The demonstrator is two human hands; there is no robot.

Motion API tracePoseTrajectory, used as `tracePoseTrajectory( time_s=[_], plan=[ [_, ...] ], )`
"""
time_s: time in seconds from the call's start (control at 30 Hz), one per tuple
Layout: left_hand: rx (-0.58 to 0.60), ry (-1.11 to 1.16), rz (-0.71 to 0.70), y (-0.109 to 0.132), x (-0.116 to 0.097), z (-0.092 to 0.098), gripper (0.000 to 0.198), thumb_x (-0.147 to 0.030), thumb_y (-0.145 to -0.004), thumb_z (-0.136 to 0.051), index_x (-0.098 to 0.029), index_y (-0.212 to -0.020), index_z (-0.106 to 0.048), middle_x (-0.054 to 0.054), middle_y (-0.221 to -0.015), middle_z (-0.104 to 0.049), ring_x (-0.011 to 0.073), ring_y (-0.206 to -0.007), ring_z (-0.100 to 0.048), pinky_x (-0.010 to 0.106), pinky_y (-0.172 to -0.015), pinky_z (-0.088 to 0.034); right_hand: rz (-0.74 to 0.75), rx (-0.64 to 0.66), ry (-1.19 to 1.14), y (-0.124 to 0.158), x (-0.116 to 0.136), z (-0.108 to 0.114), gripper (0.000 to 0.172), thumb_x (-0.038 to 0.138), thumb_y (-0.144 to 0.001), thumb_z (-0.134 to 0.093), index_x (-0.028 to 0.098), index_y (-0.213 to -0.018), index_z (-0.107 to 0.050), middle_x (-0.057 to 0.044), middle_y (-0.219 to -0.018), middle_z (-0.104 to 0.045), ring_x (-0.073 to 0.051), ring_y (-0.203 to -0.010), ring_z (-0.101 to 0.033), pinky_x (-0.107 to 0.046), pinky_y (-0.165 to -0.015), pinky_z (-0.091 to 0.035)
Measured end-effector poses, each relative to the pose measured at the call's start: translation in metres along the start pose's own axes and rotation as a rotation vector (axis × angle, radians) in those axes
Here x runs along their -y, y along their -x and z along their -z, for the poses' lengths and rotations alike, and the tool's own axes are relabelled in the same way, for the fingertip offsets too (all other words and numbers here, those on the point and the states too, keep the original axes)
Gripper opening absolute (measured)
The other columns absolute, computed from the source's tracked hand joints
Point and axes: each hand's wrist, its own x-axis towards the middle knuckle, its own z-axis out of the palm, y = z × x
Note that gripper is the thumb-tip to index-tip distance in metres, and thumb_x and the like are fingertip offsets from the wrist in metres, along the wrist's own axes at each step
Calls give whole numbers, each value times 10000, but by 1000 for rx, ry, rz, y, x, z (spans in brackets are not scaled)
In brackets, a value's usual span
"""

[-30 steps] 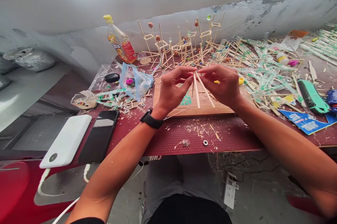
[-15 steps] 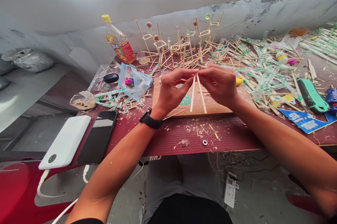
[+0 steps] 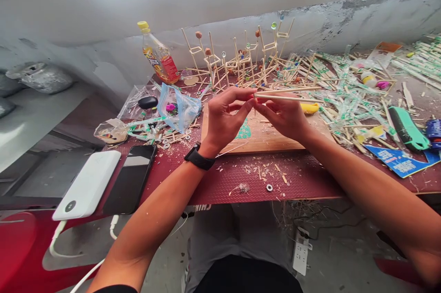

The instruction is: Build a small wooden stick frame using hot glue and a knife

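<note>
Two thin wooden sticks [image 3: 296, 98] stretch to the right from my fingertips, their left ends close together. My left hand [image 3: 225, 118] is closed, thumb and fingers pinching at those ends. My right hand [image 3: 287, 116] is also closed and grips at the same spot, with the sticks passing over its fingers. What joins the ends is hidden by the fingertips. Beneath both hands lies a wooden board [image 3: 265, 139] with a green patch [image 3: 244, 130] and small wood chips on it.
Stick structures [image 3: 241, 61] with marbles and brown balls stand at the back, beside a bottle [image 3: 160, 56]. A zip bag [image 3: 179, 109], phone [image 3: 131, 180] and power bank [image 3: 87, 185] lie left. Stick scraps, a green-handled tool [image 3: 408, 127] and blue card [image 3: 396, 160] lie right.
The two sticks have swung from hanging downward to pointing right, nearly level. Both hands stay together at the joined ends, and the view has shifted slightly.
</note>
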Motion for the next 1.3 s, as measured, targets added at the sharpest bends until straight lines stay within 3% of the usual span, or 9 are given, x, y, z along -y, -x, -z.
tracePoseTrajectory(
  time_s=[0.13,0.33,0.53,0.63,1.07,1.3],
  plan=[
    [65,-34,15,0,-5,3,148,-275,-982,-881,-302,-1127,-881,14,-1191,-844,167,-1078,-803,326,-956,-694,78,-14,145,-3,-4,6,327,524,-1108,-701,248,-1109,-877,-8,-796,-741,-144,-655,-526,-350,-636,-458],
    [113,-57,-115,-2,-4,4,99,-224,-978,-893,-320,-1003,-900,3,-1053,-872,167,-1013,-798,343,-912,-689,237,-20,84,-11,-8,9,292,485,-1133,-673,264,-993,-803,-54,-903,-774,-197,-801,-684,-381,-734,-528],
    [104,-12,-116,-3,0,6,184,-184,-975,-884,-353,-1041,-911,11,-1128,-862,181,-1091,-803,386,-1022,-685,286,6,64,-10,-4,10,124,369,-1105,-731,281,-1126,-816,-47,-980,-807,-202,-878,-737,-394,-792,-565],
    [73,-19,-67,-1,-1,6,142,-219,-974,-889,-347,-1032,-908,18,-1148,-838,189,-1119,-797,390,-1021,-697,291,-11,76,-9,-5,11,130,391,-1085,-766,298,-1149,-831,-53,-1061,-812,-213,-948,-748,-414,-844,-594],
    [107,41,-65,0,-3,4,125,-234,-969,-905,-332,-1045,-889,8,-1149,-832,178,-1148,-792,379,-1050,-708,221,4,130,-11,-7,13,376,557,-1147,-640,277,-991,-836,-52,-1000,-842,-187,-859,-745,-383,-784,-575],
    [140,56,-104,0,-1,5,158,-218,-984,-899,-338,-1086,-890,11,-1162,-832,174,-1157,-791,379,-1050,-705,365,42,199,-12,-13,18,262,400,-1179,-609,278,-1108,-829,-52,-1067,-855,-180,-907,-769,-360,-787,-578]
  ],
)
